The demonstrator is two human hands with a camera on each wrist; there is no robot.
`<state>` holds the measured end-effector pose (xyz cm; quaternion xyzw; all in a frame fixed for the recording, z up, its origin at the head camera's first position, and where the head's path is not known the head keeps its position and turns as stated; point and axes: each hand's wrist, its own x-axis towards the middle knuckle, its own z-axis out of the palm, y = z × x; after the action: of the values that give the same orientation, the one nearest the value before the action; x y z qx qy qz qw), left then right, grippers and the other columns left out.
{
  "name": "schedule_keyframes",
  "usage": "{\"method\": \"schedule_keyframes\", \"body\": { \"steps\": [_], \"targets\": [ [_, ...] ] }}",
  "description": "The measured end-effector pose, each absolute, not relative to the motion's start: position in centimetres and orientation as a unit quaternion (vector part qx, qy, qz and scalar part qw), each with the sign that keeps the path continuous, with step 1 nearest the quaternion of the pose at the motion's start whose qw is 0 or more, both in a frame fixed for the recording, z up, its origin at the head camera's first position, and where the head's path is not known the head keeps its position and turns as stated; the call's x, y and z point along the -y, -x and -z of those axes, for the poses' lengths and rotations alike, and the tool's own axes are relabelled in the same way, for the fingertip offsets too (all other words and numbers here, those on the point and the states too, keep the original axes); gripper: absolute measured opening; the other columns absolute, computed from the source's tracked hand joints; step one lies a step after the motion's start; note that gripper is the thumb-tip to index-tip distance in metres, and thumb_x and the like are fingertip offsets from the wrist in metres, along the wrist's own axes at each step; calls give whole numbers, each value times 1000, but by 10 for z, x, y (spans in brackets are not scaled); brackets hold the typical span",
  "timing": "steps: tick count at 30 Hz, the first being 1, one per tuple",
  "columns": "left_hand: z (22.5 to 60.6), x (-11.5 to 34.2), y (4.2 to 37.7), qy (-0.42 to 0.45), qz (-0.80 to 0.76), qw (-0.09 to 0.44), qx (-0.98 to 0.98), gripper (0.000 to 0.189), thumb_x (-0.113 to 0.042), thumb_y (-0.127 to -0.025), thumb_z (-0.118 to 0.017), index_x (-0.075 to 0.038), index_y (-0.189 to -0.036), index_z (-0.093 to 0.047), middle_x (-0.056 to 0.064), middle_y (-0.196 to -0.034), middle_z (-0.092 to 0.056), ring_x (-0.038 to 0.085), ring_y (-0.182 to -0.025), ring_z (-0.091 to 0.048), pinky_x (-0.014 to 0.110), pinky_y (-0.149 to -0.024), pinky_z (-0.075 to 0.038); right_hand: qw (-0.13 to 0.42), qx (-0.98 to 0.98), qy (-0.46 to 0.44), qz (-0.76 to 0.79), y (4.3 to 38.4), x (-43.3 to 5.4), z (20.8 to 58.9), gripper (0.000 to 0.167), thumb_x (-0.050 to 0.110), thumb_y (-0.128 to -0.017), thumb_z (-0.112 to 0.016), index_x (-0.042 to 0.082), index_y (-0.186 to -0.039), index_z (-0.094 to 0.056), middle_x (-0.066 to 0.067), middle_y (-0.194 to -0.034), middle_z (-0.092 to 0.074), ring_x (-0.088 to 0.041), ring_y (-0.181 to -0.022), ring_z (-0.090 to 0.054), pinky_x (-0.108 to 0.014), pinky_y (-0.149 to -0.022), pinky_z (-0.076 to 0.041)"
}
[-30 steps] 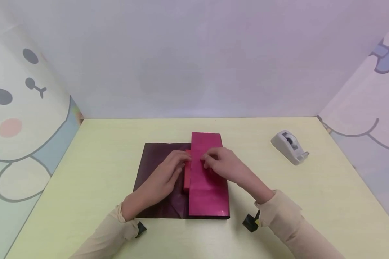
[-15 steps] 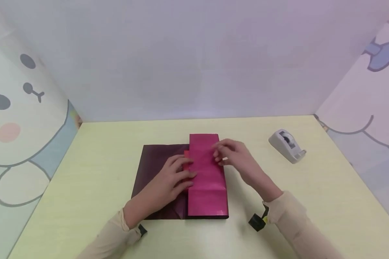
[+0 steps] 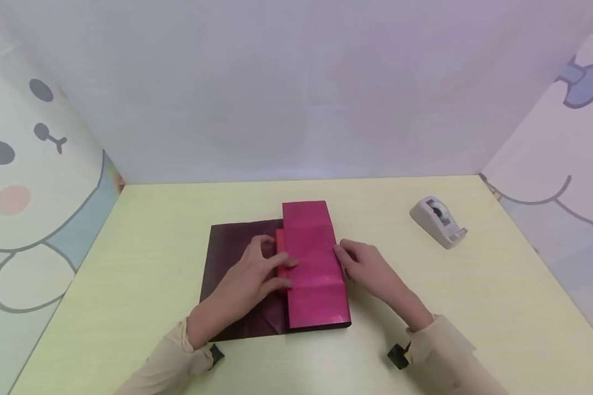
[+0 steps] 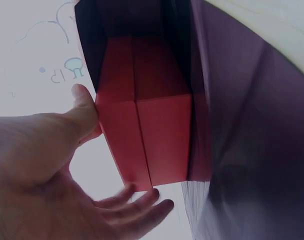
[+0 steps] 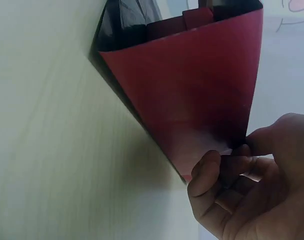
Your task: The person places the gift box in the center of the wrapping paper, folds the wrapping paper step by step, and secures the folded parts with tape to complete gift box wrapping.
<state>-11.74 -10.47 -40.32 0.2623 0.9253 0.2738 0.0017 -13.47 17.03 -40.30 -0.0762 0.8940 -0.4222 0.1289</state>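
Note:
A sheet of magenta wrapping paper point(image 3: 310, 263) with a dark underside point(image 3: 237, 236) is folded over a red box point(image 4: 147, 110). Only a strip of the box shows from above; in the left wrist view its end and lid seam face the camera inside the fold. My left hand point(image 3: 247, 277) lies at the box's left side, fingers spread and relaxed, a fingertip and the thumb resting on the folded paper's edge. At the fold's right edge, my right hand point(image 3: 373, 271) pinches the paper between thumb and curled fingers, seen close up in the right wrist view.
A light grey tape dispenser point(image 3: 438, 222) stands on the pale yellow table point(image 3: 168, 219) at the back right. White wall sheets with cartoon prints close off the back and both sides. A small black wrist camera point(image 3: 399, 356) hangs below the right cuff.
My right hand has gone from the top of the paper to its right edge and taken hold there. The wrapped box has turned slightly and shifted left. My left fingers have spread.

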Motion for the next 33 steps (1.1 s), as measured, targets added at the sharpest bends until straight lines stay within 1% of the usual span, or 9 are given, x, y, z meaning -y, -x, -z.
{"method": "schedule_keyframes", "body": {
  "steps": [4,11,13,17,23,25,28,30,33],
  "targets": [
    [403,103,118,-264,-261,5,-928,29,-39,-93,-77,-36,-121,-70,17,-142,-53,34,-137,-52,39,-74,-60,142,-899,94,402,118,-175,399,33,29,-110,-51,12,-82,-55,1,-65,-46,-11,-58,-42,-24,-54,-37],
    [403,101,120,-290,-242,5,-926,33,-36,-94,-74,-32,-126,-71,0,-122,-65,23,-121,-58,36,-81,-58,209,-888,136,387,102,-190,390,40,35,-110,-52,8,-81,-55,6,-60,-44,-5,-54,-38,-24,-53,-37],
    [403,102,120,-291,-243,4,-925,34,-36,-93,-75,-33,-126,-71,-1,-122,-65,21,-119,-58,35,-82,-58,202,-889,113,395,104,-189,389,42,39,-109,-52,7,-83,-56,4,-59,-46,-8,-54,-42,-25,-53,-38],
    [404,105,121,-299,-251,5,-921,34,-37,-94,-75,-34,-127,-70,0,-124,-64,21,-119,-58,36,-84,-58,157,-889,27,428,114,-179,393,39,46,-105,-59,8,-94,-54,-2,-62,-53,-15,-56,-49,-28,-54,-42],
    [392,128,127,-300,-290,47,-908,44,-32,-98,-72,-38,-141,-65,5,-139,-63,27,-132,-57,48,-106,-53,154,-872,-24,465,125,-167,402,36,38,-101,-68,7,-100,-49,-5,-71,-56,-17,-55,-52,-31,-56,-47],
    [387,138,128,-265,-279,27,-923,47,-26,-99,-73,-32,-144,-64,9,-137,-65,30,-128,-61,50,-103,-54,160,-866,-31,472,127,-166,402,35,36,-101,-68,7,-100,-48,-6,-73,-56,-17,-56,-52,-31,-56,-46],
    [389,151,126,-173,-217,-30,-960,48,-22,-98,-74,-14,-143,-64,16,-129,-68,36,-115,-65,51,-88,-58,170,-862,-35,477,128,-167,401,35,36,-101,-68,7,-101,-48,-6,-73,-55,-17,-56,-51,-30,-56,-45],
    [396,156,123,-112,-153,-53,-980,51,-26,-95,-77,-2,-139,-63,23,-120,-68,41,-104,-64,51,-77,-58,181,-858,-32,480,128,-167,400,35,35,-101,-68,6,-102,-48,-6,-73,-55,-17,-57,-51,-30,-56,-44],
    [408,158,118,-65,-66,-71,-993,70,-38,-90,-82,9,-136,-56,31,-109,-65,46,-95,-61,52,-68,-56,193,-852,-30,485,128,-168,400,36,35,-101,-68,6,-104,-47,-7,-77,-55,-17,-59,-51,-30,-57,-45]
  ]
}}
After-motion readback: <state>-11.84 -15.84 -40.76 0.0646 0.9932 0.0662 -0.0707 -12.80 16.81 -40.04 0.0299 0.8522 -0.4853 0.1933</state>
